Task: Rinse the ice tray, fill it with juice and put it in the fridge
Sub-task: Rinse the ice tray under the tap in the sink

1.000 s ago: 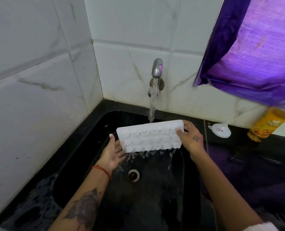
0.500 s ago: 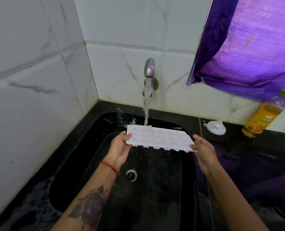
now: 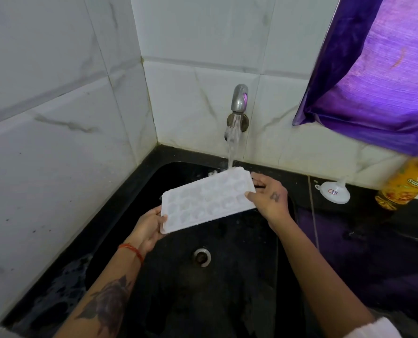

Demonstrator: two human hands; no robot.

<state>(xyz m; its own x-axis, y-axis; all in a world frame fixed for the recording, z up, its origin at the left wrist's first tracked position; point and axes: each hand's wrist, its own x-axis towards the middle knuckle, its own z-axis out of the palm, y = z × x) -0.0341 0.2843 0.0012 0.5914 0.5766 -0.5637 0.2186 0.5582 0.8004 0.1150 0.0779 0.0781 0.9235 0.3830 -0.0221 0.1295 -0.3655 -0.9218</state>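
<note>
A white ice tray (image 3: 206, 200) is held over the black sink (image 3: 178, 301) with its cups facing up, tilted down toward its near left end. My left hand (image 3: 149, 228) grips the near left end from below. My right hand (image 3: 270, 198) pinches the far right end. Water runs from the metal tap (image 3: 238, 101) on the back wall and strikes the tray's far right corner. A yellow juice bottle (image 3: 405, 182) stands on the counter at the right edge, partly hidden by a purple curtain.
A small white funnel (image 3: 333, 192) sits upside down on the black counter (image 3: 361, 240) right of the sink. The purple curtain (image 3: 378, 76) hangs at the upper right. White tiled walls close the left and back. The drain (image 3: 202, 257) lies in the sink floor below the tray.
The tray went from steeply tipped with water pouring off, to flat under the stream, to slanted with its left end low. My right hand has taken hold of the right end again.
</note>
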